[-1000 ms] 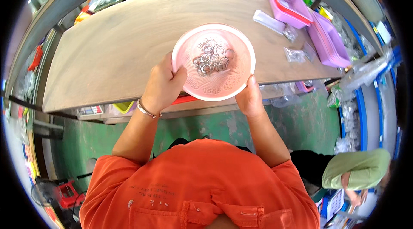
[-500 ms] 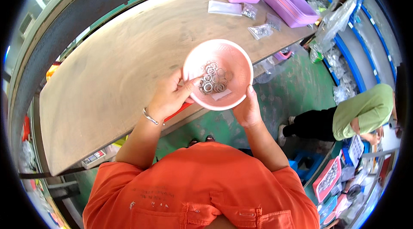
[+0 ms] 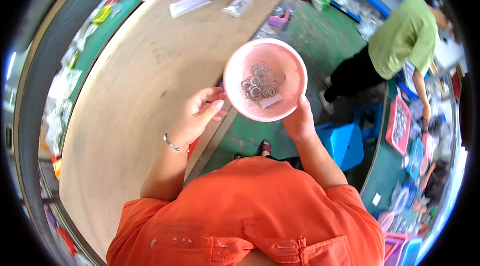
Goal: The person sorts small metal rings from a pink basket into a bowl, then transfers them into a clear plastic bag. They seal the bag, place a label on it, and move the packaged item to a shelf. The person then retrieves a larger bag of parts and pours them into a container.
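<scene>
**Light bowl, loose rings**

In the head view, your pink bowl (image 3: 290,63) is held before you by the table's (image 3: 125,76) edge, with metal rings (image 3: 255,82) and a white slip (image 3: 270,101) inside. Your right hand (image 3: 299,120) grips its rim; your left hand (image 3: 197,113), fingers loosely parted, sits beside it, contact unclear. It looks light, stiff plastic; rings probably slide if tipped, so hold opposite rims.

Metal rings (image 3: 262,81) in pink bowl (image 3: 294,66)
</scene>
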